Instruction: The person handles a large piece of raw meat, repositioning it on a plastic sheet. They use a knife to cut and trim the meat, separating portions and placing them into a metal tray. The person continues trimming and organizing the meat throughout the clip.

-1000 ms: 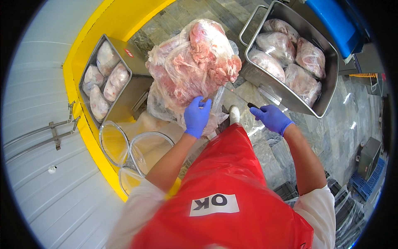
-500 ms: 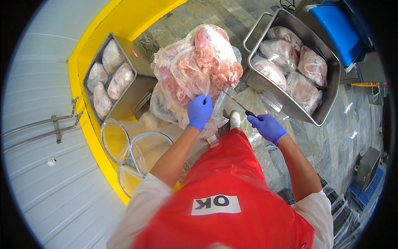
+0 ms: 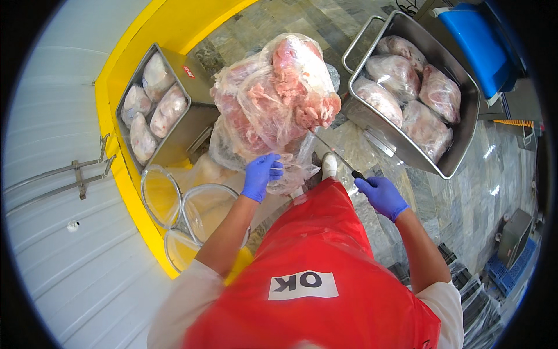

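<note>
A big mound of raw meat [image 3: 308, 75], partly wrapped in clear plastic film [image 3: 290, 152], fills the middle of the view. My left hand [image 3: 261, 177], in a blue glove, is beside the film's near edge. Its fingers are loosely bent and apart; I see nothing plainly held in them. In my right hand [image 3: 383, 198], also blue-gloved, is a knife [image 3: 332, 150] gripped by its black handle. The thin blade points up and left, its tip at the meat's lower right edge. What supports the meat is hidden beneath it.
A metal bin [image 3: 361, 110] of wrapped meat pieces stands at right, a smaller metal bin [image 3: 195, 113] of them at left. Several hoops with clear bags [image 3: 214, 212] stand nearer at left, beside a yellow kerb [image 3: 131, 215]. A blue container [image 3: 474, 46] is at far right.
My left hand has drawn down and left from the meat, its fist loosening. The right hand has shifted slightly down and right with the knife.
</note>
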`<state>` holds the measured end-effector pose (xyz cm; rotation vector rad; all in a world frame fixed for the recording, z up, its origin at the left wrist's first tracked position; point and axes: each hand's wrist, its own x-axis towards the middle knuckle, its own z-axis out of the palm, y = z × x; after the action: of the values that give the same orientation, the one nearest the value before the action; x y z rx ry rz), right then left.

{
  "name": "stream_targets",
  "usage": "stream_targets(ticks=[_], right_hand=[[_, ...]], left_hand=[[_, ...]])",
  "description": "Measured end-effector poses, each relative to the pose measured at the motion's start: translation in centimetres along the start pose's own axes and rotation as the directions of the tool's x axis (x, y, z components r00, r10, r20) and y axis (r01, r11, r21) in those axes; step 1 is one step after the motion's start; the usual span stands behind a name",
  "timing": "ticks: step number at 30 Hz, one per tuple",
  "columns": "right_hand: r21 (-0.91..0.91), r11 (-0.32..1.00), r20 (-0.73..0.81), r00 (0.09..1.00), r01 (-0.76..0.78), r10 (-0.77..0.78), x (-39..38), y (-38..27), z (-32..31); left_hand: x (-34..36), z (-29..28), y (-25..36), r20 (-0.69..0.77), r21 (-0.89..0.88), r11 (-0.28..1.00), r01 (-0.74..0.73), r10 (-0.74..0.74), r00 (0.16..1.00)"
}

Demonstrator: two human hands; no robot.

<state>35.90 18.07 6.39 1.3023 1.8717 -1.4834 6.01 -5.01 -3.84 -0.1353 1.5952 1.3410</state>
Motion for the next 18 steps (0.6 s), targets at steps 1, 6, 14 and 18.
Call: stream_targets(ticks=[1, 6, 14, 18], right_hand=[[-0.003, 1.0, -0.017, 1.0, 0.0, 0.0, -0.2, 0.5, 0.4], [0.094, 0.995, -0.07, 0.997, 0.044, -0.037, -0.2, 3.4, 2.9], [0.001, 1.0, -0.038, 0.999, 0.031, -0.031, -2.4, 3.8, 2.5], [0.069, 0.997, -0.079, 0.996, 0.044, -0.039, -2.4, 4.6, 2.8]], left_hand=[[0.6, -0.8, -1.3, 0.056, -0.168, 0.975, 0.144, -0.137, 0.989], [6.1, -0.3, -7.2, 0.188, -0.64, 0.767, -0.031, 0.196, 0.962], [9.0, 2.6, -6.2, 0.103, -0.954, 0.272, 0.126, -0.096, 0.99], [10.3, 3.1, -8.2, 0.228, -0.967, 0.114, 0.228, -0.006, 0.974]])
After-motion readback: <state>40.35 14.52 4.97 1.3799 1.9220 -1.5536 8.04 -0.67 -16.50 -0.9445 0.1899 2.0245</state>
